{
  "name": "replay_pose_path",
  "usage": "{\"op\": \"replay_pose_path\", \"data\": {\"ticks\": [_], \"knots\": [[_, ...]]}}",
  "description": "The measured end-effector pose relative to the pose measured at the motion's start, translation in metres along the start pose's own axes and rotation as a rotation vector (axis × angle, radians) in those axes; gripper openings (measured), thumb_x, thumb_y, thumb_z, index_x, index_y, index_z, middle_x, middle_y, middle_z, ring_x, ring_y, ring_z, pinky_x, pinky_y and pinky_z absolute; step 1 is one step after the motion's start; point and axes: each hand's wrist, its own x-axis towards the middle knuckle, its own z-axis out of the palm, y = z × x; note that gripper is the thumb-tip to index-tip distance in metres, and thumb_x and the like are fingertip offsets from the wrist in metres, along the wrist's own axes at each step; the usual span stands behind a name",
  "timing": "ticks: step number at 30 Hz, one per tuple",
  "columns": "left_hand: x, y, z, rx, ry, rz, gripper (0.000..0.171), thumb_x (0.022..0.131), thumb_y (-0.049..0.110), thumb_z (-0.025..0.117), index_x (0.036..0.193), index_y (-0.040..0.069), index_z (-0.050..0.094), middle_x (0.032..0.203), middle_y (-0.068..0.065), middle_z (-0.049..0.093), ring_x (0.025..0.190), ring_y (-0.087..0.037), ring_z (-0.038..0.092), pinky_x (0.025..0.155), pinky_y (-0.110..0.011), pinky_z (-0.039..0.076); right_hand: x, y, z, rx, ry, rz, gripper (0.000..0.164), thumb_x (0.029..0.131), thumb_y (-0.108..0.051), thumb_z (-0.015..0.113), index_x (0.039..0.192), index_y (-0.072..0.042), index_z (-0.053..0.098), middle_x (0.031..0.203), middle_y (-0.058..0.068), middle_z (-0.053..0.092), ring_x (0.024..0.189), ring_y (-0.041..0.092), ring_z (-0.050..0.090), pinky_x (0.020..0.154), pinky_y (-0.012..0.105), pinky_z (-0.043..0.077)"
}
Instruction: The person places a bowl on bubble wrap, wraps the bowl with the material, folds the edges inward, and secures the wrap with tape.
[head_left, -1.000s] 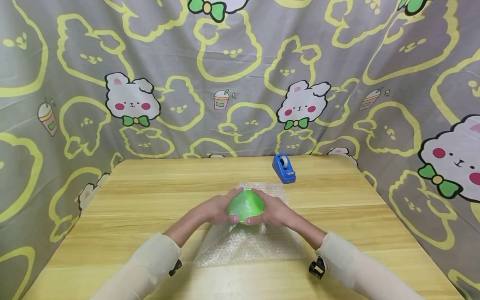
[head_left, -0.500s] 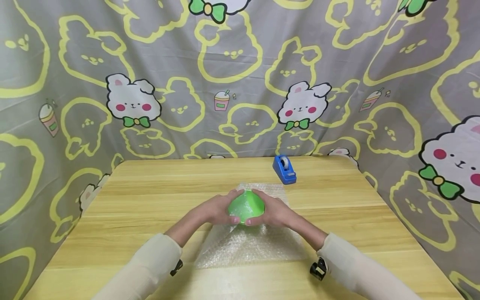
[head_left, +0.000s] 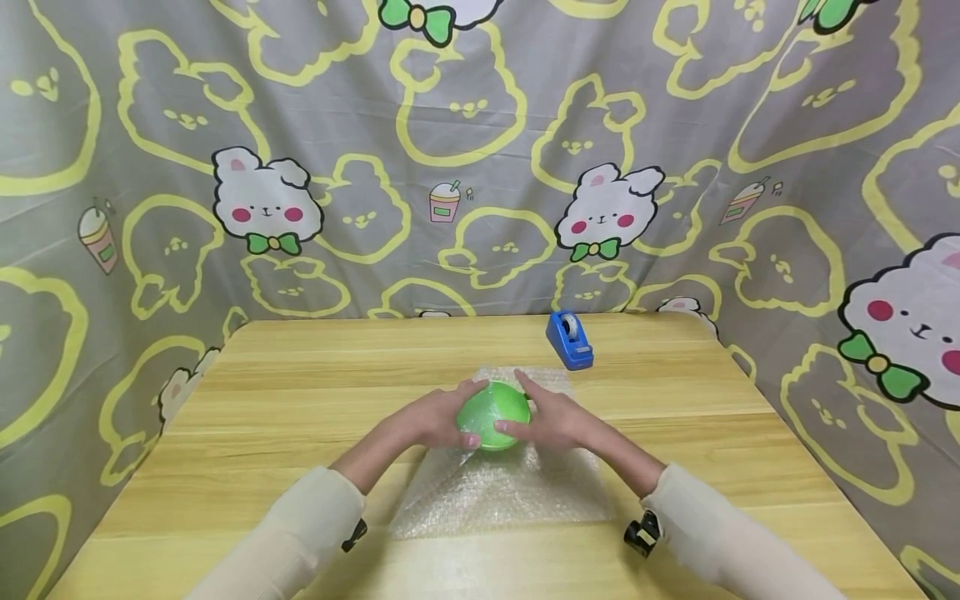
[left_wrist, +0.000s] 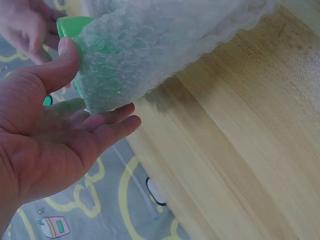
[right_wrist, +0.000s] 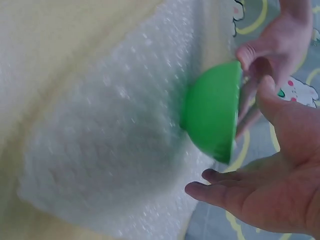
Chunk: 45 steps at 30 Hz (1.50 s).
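A green bowl (head_left: 513,403) stands upright on a sheet of bubble wrap (head_left: 510,500), with a flap of the wrap folded over its left side. My left hand (head_left: 441,418) holds that flap against the bowl, thumb at the near rim and fingers round the far side. In the left wrist view the wrapped side (left_wrist: 115,65) lies between thumb and fingers. My right hand (head_left: 558,421) is spread beside the bowl's bare right side, its thumb overlapping the rim in the head view. The right wrist view shows its fingers (right_wrist: 215,192) straight and apart from the bowl's wall.
A blue tape dispenser (head_left: 570,342) with a roll of clear tape stands behind the wrap, to the right. All this is on a wooden table (head_left: 315,358), with a patterned grey curtain (head_left: 352,192) along its back and sides.
My right hand has loosened from the bowl's right side, its fingers spreading away and to the right. The left hand stays in place on the folded flap.
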Motion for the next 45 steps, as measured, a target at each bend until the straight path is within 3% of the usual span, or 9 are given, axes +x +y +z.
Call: {"op": "replay_pose_path", "data": {"ticks": [3, 8, 12, 16, 22, 30, 37, 41, 45], "knots": [[-0.001, 0.001, -0.001, -0.009, 0.002, -0.007, 0.092, 0.085, 0.026, 0.082, 0.161, 0.019, 0.031, 0.159, -0.024, 0.038, 0.13, -0.044, 0.055, 0.108, -0.057, 0.045, 0.002, 0.006, -0.012, -0.002, 0.07, -0.01, 0.095, 0.096, -0.057, 0.062, 0.161, -0.002, 0.02, 0.148, 0.028, 0.051, 0.132, 0.047, 0.053, 0.103, 0.059, 0.049], [-0.002, 0.002, -0.001, -0.027, 0.002, -0.031, 0.093, 0.084, 0.025, 0.083, 0.161, 0.021, 0.031, 0.161, -0.024, 0.034, 0.135, -0.047, 0.049, 0.111, -0.061, 0.041, 0.013, 0.021, -0.027, 0.019, 0.238, -0.036, 0.053, 0.103, -0.038, 0.059, 0.134, 0.005, 0.059, 0.124, 0.025, 0.069, 0.114, 0.039, 0.067, 0.09, 0.049, 0.058], [-0.002, 0.003, 0.0, -0.031, 0.002, -0.038, 0.093, 0.084, 0.024, 0.083, 0.16, 0.021, 0.031, 0.161, -0.023, 0.034, 0.136, -0.048, 0.048, 0.112, -0.061, 0.04, 0.02, 0.035, -0.032, 0.015, 0.313, -0.021, 0.034, 0.101, -0.027, 0.062, 0.115, 0.004, 0.07, 0.109, 0.022, 0.074, 0.102, 0.036, 0.071, 0.082, 0.045, 0.059], [-0.001, 0.003, 0.0, -0.03, -0.003, -0.033, 0.092, 0.084, 0.025, 0.083, 0.16, 0.021, 0.032, 0.16, -0.024, 0.037, 0.136, -0.048, 0.048, 0.112, -0.061, 0.04, 0.026, 0.049, -0.034, -0.039, 0.292, 0.038, 0.043, 0.099, -0.025, 0.062, 0.123, 0.01, 0.063, 0.117, 0.03, 0.069, 0.104, 0.04, 0.069, 0.083, 0.047, 0.059], [-0.001, 0.002, -0.001, -0.03, -0.011, -0.032, 0.093, 0.084, 0.026, 0.083, 0.16, 0.021, 0.031, 0.161, -0.022, 0.036, 0.138, -0.047, 0.046, 0.113, -0.061, 0.039, 0.032, 0.062, -0.039, -0.026, 0.151, 0.189, 0.062, 0.102, -0.032, 0.057, 0.137, 0.018, 0.045, 0.137, 0.039, 0.052, 0.123, 0.048, 0.056, 0.095, 0.052, 0.053], [-0.001, 0.001, -0.001, -0.042, -0.004, -0.038, 0.093, 0.082, 0.026, 0.085, 0.16, 0.021, 0.033, 0.154, -0.022, 0.047, 0.136, -0.045, 0.047, 0.111, -0.061, 0.041, 0.038, 0.064, -0.041, 0.205, 0.145, 0.242, 0.075, 0.098, -0.035, 0.065, 0.141, 0.018, 0.035, 0.133, 0.035, 0.05, 0.096, 0.031, 0.061, 0.075, 0.035, 0.054], [0.0, 0.0, -0.002, -0.048, -0.009, -0.044, 0.093, 0.083, 0.026, 0.084, 0.16, 0.023, 0.032, 0.151, -0.021, 0.049, 0.137, -0.046, 0.046, 0.111, -0.063, 0.04, 0.042, 0.058, -0.043, 0.362, 0.165, 0.235, 0.086, 0.092, -0.031, 0.075, 0.151, 0.012, 0.027, 0.152, 0.033, 0.037, 0.109, 0.032, 0.061, 0.085, 0.038, 0.058], [0.0, -0.001, -0.003, -0.053, -0.01, -0.052, 0.093, 0.083, 0.026, 0.085, 0.16, 0.023, 0.032, 0.154, -0.021, 0.047, 0.138, -0.046, 0.044, 0.112, -0.063, 0.039, 0.043, 0.053, -0.043, 0.495, 0.078, 0.204, 0.061, 0.094, -0.025, 0.072, 0.136, 0.005, 0.041, 0.105, 0.017, 0.058, 0.081, 0.017, 0.056, 0.072, 0.029, 0.052], [0.0, 0.0, -0.003, -0.058, -0.012, -0.039, 0.094, 0.082, 0.025, 0.085, 0.16, 0.022, 0.032, 0.157, -0.022, 0.043, 0.138, -0.047, 0.045, 0.112, -0.063, 0.038, 0.041, 0.046, -0.042, 0.632, -0.033, 0.165, 0.017, 0.095, -0.013, 0.066, 0.097, -0.006, 0.051, 0.062, -0.005, 0.041, 0.059, 0.01, 0.048, 0.061, 0.024, 0.046]]}}
